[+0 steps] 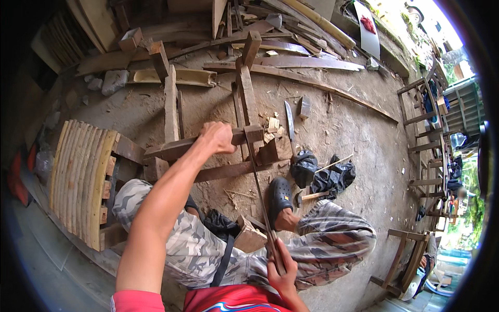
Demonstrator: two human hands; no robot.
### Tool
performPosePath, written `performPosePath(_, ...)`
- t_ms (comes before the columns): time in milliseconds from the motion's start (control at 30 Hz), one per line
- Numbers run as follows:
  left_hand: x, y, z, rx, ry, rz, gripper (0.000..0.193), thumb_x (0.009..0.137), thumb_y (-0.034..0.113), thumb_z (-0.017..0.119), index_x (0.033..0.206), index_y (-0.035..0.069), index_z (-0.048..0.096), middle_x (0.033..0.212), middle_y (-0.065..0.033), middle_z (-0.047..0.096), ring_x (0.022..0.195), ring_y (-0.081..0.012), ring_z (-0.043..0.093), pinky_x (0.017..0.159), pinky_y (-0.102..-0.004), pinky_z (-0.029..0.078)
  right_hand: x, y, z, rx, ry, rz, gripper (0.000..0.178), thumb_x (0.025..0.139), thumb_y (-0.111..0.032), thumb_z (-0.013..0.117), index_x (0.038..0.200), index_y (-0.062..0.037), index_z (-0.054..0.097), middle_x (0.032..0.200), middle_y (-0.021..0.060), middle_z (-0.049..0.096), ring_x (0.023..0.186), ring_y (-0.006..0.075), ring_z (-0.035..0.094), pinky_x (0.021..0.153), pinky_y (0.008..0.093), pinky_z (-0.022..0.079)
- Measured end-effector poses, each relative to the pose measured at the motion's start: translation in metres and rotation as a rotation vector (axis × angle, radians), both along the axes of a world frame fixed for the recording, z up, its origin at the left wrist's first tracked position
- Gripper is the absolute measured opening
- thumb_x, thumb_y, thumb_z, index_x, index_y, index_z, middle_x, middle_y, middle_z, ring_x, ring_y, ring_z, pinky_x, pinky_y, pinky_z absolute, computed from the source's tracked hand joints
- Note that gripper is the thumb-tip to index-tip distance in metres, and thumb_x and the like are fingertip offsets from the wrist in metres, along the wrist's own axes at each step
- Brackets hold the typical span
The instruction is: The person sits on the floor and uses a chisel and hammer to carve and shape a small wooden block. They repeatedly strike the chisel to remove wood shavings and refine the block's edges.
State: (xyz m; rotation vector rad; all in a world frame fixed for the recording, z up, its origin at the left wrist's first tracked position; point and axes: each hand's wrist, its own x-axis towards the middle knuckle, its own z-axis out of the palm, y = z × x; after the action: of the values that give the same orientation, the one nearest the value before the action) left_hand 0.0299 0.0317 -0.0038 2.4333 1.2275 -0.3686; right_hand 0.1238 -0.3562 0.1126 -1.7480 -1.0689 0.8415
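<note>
With left hand (217, 138) clamped on the beam (176, 150) lying over the wooden frame (171, 106) and right hand (282, 270) gripping the saw (259, 182), I'd go long and straight so the cut near its right end doesn't wander.

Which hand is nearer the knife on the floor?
The left hand: it grips the beam, left of the knife. The right hand, on the saw, is farther back.

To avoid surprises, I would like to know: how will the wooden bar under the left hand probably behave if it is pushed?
The wooden bar will probably stay stiff, as it looks thick and straight. Its squared end suggests that it would slide rather than roll. The left hand on it may also resist a push.
</note>
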Motion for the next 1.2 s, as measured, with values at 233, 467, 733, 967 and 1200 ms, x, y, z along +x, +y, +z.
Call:
performPosePath(233,-0.005,-0.013,0.008,0.086,-0.046,0.021,0.024,0.062,0.026,0.07,0.063,0.002,0.065,0.066,-0.0179,0.064,0.06,-0.0286,0.061,0.061,-0.0405,0.053,0.021,0.153,-0.077,0.099,0.006,0.007,0.064,0.084,0.002,0.057,0.147,-0.0063,0.05,0.132,0.0243,0.064,0.123,0.0329,0.064,0.1,0.0338,0.049)
performPosePath(467,0.0,-0.005,0.011,0.02,-0.035,0.053,0.032,0.062,0.028,0.074,0.07,-0.003,0.071,0.075,-0.0246,0.072,0.07,-0.0353,0.072,0.073,-0.0447,0.06,0.006,-0.02,0.004,-0.031,-0.076,0.007,0.067,0.078,0.009,0.056,0.145,0.0006,0.052,0.129,0.0244,0.067,0.109,0.0308,0.072,0.089,0.0332,0.055)
performPosePath(733,0.0,-0.009,0.018,0.09,0.016,0.009,0.026,0.066,0.029,0.073,0.066,0.003,0.067,0.069,-0.0163,0.07,0.064,-0.0281,0.069,0.069,-0.0423,0.059,0.019,0.148,-0.088,0.223,-0.008,0.021,0.065,0.084,-0.001,0.062,0.148,-0.0097,0.05,0.133,0.0258,0.062,0.122,0.0388,0.062,0.097,0.0377,0.051)
performPosePath(967,-0.001,-0.009,0.008,0.16,-0.077,0.014,0.033,0.065,0.03,0.072,0.065,-0.002,0.067,0.071,-0.022,0.07,0.069,-0.0319,0.072,0.077,-0.0456,0.06,0.009,-0.002,-0.01,0.09,-0.064,0.014,0.067,0.081,0.002,0.063,0.146,-0.0033,0.051,0.133,0.0237,0.064,0.113,0.0331,0.07,0.091,0.0332,0.054)
performPosePath(1200,0.006,-0.006,0.024,0.13,-0.006,0.025,0.04,0.066,0.03,0.072,0.078,-0.008,0.073,0.081,-0.0288,0.072,0.078,-0.0381,0.074,0.077,-0.043,0.06,0.015,0.161,-0.089,0.259,-0.024,-0.003,0.067,0.085,-0.006,0.064,0.149,-0.011,0.048,0.113,0.0266,0.069,0.099,0.0472,0.066,0.083,0.0419,0.055)
